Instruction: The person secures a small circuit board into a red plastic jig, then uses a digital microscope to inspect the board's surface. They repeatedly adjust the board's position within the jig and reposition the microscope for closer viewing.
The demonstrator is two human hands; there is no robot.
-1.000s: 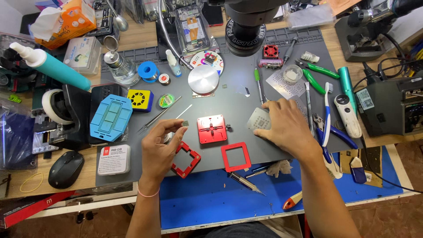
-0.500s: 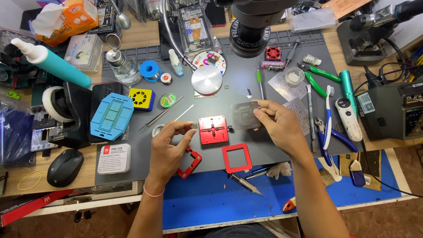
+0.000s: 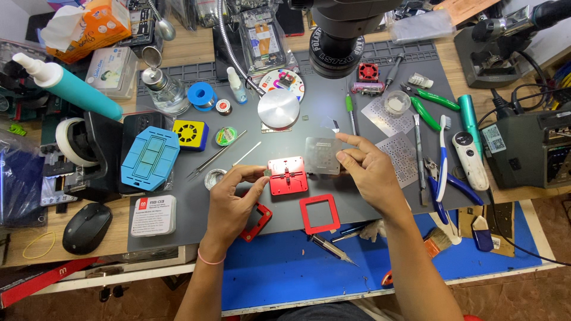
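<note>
The left hand [image 3: 233,201] rests low on the grey work mat [image 3: 196,220], its thumb and forefinger pinched shut on a tiny dark chip [image 3: 267,173] held right at the left edge of the red square jig [image 3: 288,176]. The grip is closed nearly tip to tip, with only the chip between the fingers. The right hand [image 3: 369,173] holds a thin square metal stencil [image 3: 323,156] by its right edge, thumb and fingers closed on it; the stencil sits tilted just above and to the right of the jig, overlapping its upper right corner (whether the two touch cannot be told).

Below the jig lies a red square frame [image 3: 320,213] flat on the mat, and a second red frame [image 3: 257,221] is partly hidden under the left wrist. More perforated stencils [image 3: 399,156] lie to the right of the right hand. A pair of tweezers [image 3: 215,156] lies above the left hand, beside a blue moulded holder [image 3: 150,157]. A microscope head [image 3: 338,32] hangs over the far side of the table [image 3: 89,249], and a round metal disc [image 3: 278,109] sits under the lamp.
</note>
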